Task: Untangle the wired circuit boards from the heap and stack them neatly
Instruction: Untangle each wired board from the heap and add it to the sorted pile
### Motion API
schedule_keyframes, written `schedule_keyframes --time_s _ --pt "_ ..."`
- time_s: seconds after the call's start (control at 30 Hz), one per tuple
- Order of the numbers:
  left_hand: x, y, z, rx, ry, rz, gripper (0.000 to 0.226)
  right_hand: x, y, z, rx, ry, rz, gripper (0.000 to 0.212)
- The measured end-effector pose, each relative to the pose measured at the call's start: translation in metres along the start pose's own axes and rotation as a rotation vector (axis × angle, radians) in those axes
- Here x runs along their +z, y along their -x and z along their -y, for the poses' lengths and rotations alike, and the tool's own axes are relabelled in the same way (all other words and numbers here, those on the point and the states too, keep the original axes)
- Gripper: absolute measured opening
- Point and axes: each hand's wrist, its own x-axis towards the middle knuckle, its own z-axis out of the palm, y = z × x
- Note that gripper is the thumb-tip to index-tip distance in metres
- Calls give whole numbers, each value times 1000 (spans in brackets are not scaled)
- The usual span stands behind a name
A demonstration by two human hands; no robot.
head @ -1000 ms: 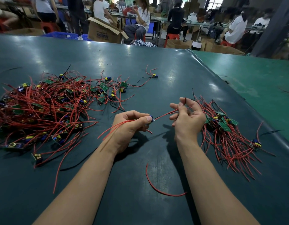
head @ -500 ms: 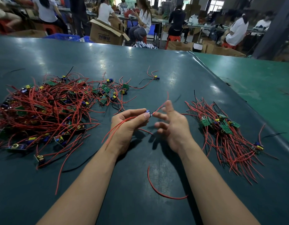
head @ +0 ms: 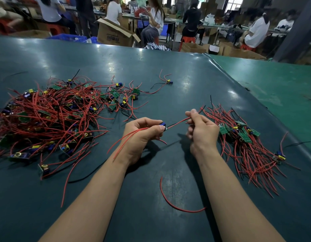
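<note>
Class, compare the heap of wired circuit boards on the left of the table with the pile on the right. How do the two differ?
The left heap is larger and spreads wider; the right pile is smaller. The left heap's red wires cross in every direction, while the right pile's wires run roughly parallel toward the person. Boards are scattered through the left heap but cluster at the right pile's far end. Both hold green boards with red wires on the table.

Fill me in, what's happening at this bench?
A person is sorting wired circuit boards. The left hand holds one small board while the right hand pinches its red wire, stretched between the hands. A big tangled heap lies on the left of the table; a smaller, tidier pile lies to the right. One loose red wire lies between the forearms.
</note>
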Motion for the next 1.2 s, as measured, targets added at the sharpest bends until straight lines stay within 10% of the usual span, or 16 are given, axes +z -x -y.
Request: schedule_keyframes --time_s 0.33,0.63,0.8,1.2 --pt "-3 -4 0 0 187 -93 15 -9 -9 5 -112 -107 -277 23" --pt "3 0 1 138 77 -103 33 15 27 -7 191 178 472 26" --pt "4 3 -1 22 293 204 51 13 21 3 320 -42 409 22" --pt "5 4 -6 -212 226 213 21 10 23 5 169 24 456 20"
